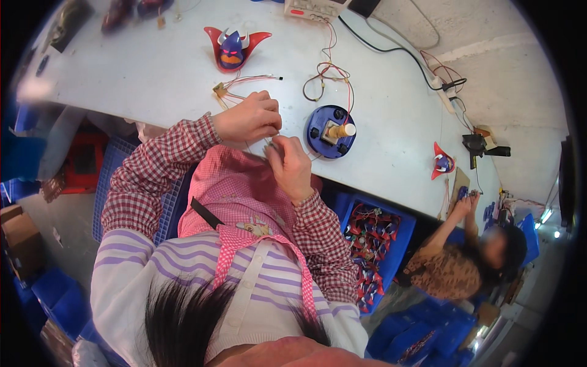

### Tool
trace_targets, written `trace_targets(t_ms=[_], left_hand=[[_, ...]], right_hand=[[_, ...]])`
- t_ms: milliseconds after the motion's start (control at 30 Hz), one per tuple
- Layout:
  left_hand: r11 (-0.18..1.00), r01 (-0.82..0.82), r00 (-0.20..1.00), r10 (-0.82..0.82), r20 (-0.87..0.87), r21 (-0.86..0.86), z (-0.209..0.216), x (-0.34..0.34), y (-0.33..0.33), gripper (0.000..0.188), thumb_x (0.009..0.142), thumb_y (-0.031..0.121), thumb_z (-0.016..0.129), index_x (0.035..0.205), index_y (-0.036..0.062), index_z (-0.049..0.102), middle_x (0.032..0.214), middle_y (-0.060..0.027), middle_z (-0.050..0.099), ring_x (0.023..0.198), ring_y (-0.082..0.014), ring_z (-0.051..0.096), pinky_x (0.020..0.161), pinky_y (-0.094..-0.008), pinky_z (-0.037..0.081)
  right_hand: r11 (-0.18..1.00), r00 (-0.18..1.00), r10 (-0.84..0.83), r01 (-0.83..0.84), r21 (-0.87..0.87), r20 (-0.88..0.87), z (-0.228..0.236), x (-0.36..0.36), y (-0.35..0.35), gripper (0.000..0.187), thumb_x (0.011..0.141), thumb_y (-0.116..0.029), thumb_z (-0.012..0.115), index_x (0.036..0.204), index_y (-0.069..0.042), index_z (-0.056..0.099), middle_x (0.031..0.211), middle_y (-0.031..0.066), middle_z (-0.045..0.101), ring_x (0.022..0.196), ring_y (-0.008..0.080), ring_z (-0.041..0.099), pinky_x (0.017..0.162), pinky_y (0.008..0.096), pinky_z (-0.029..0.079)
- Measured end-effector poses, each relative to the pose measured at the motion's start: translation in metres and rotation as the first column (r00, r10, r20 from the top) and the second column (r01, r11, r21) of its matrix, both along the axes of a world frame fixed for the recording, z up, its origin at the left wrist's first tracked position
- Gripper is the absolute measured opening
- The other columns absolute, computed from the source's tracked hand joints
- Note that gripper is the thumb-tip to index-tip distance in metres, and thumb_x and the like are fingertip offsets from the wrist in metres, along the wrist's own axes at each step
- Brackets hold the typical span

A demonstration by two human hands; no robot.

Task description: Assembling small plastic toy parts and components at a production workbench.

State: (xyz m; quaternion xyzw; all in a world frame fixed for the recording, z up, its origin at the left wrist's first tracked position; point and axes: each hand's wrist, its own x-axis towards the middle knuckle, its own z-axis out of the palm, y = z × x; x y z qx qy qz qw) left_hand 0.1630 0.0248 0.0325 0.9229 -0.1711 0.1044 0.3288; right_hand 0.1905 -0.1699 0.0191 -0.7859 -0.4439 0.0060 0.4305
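Observation:
Close together at the table's near edge, both my hands are closed, fingertips almost meeting. My left hand [251, 117] is curled, and what it grips is hidden. With thumb and forefinger my right hand [291, 164] pinches something small; thin wire-like strands show beside the fingers. Just beyond the left hand lies a small tan circuit board [220, 90] with thin wires [254, 78] ending in a dark plug. Right of my hands sits a round blue base [315, 133] with a pale round-topped part on it. Farther back stands a purple horned toy head [232, 50] with a red collar.
A power supply [312, 8] at the back feeds red and black leads [330, 72] toward the round base. Under the table's right edge, a blue crate [391, 269] holds several toy heads. At far right a co-worker [452, 263] handles parts near another toy head [443, 163].

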Motion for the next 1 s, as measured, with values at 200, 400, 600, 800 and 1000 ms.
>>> trace_targets(t_ms=[200, 400, 600, 800, 1000], left_hand=[[1.0, 0.0, 0.997, -0.001, -0.076, -0.01, 0.001, 0.0, -0.001, 0.005, 0.082, 0.014, 0.063, 0.086, 0.0104, 0.064, 0.089, -0.0039, 0.053, 0.091, -0.0221, 0.044, 0.084, -0.0324, 0.037], [0.988, -0.132, 0.982, 0.119, 0.147, 0.082, 0.004, -0.003, -0.008, 0.008, 0.079, 0.014, 0.064, 0.087, 0.0128, 0.064, 0.087, -0.0027, 0.051, 0.089, -0.0207, 0.044, 0.083, -0.0318, 0.036], [0.932, -0.284, 0.943, 0.229, 0.242, 0.224, 0.008, -0.012, -0.02, 0.015, 0.074, 0.014, 0.066, 0.089, 0.0141, 0.064, 0.085, -0.0016, 0.051, 0.086, -0.0188, 0.044, 0.08, -0.0314, 0.036], [0.927, -0.352, 0.898, 0.297, 0.324, 0.126, 0.003, -0.015, -0.023, 0.021, 0.074, 0.012, 0.065, 0.094, 0.0116, 0.063, 0.084, -0.0014, 0.053, 0.081, -0.0198, 0.047, 0.078, -0.0311, 0.037], [0.867, -0.417, 0.823, 0.488, 0.291, -0.274, 0.001, -0.03, -0.044, 0.027, 0.08, 0.005, 0.06, 0.107, 0.0062, 0.056, 0.085, -0.0032, 0.056, 0.079, -0.0185, 0.051, 0.075, -0.0283, 0.041]], right_hand=[[1.0, 1.0, -0.002, 0.002, 0.01, 0.004, 0.001, -0.002, -0.001, 0.022, 0.08, -0.005, 0.065, 0.1, -0.002, 0.057, 0.086, 0.009, 0.056, 0.067, 0.0212, 0.054, 0.06, 0.0284, 0.045], [0.999, 0.999, 0.008, -0.01, -0.034, -0.052, 0.009, 0.002, 0.0, 0.021, 0.082, -0.006, 0.063, 0.102, -0.003, 0.057, 0.089, 0.0098, 0.055, 0.066, 0.0213, 0.054, 0.06, 0.0288, 0.045], [0.995, 0.995, -0.098, 0.098, 0.028, 0.009, 0.017, 0.012, 0.01, 0.022, 0.083, -0.006, 0.062, 0.104, -0.001, 0.056, 0.089, 0.0101, 0.055, 0.066, 0.0209, 0.054, 0.061, 0.028, 0.046], [0.996, 0.983, -0.067, 0.076, 0.045, -0.172, 0.021, 0.023, 0.019, 0.022, 0.083, -0.005, 0.062, 0.104, 0.0, 0.058, 0.087, 0.0084, 0.06, 0.065, 0.0171, 0.053, 0.061, 0.0254, 0.045], [0.988, 0.837, 0.001, 0.082, 0.127, -0.548, 0.025, 0.026, 0.024, 0.022, 0.085, -0.007, 0.064, 0.104, 0.002, 0.06, 0.083, 0.0058, 0.064, 0.067, 0.0112, 0.051, 0.06, 0.0214, 0.043]])
